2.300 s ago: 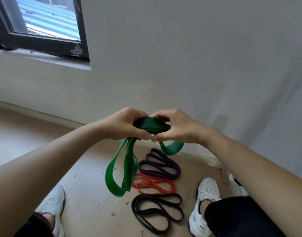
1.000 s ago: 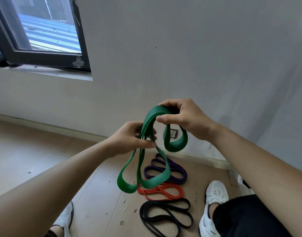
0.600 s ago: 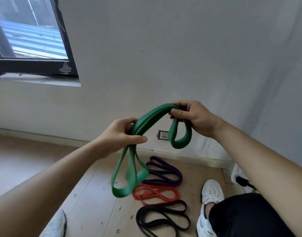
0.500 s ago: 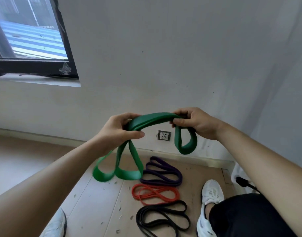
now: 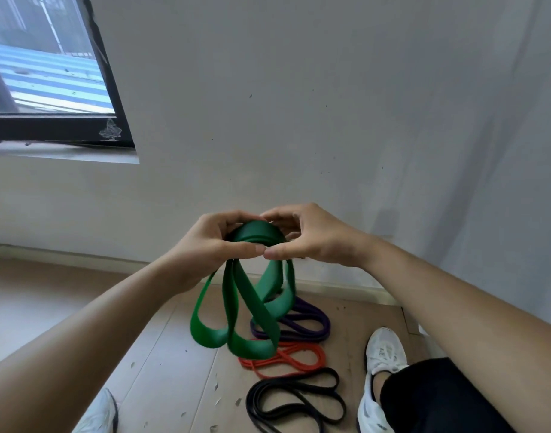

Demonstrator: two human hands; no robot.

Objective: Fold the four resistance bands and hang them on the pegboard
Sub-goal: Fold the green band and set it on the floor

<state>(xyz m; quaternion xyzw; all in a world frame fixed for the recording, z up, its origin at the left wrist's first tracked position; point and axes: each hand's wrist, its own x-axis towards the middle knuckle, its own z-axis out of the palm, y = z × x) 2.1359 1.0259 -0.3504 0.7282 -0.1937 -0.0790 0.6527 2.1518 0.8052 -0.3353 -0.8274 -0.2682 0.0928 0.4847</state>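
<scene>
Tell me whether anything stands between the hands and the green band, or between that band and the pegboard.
Nothing visible: the left hand and right hand both grip the green band at its folded top. No pegboard shows in this view, so that path cannot be judged.

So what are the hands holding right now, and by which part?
Both the left hand and right hand grip the green band at its bunched top fold, side by side; the loops hang free below.

No readable text, label or number shows anywhere.
</scene>
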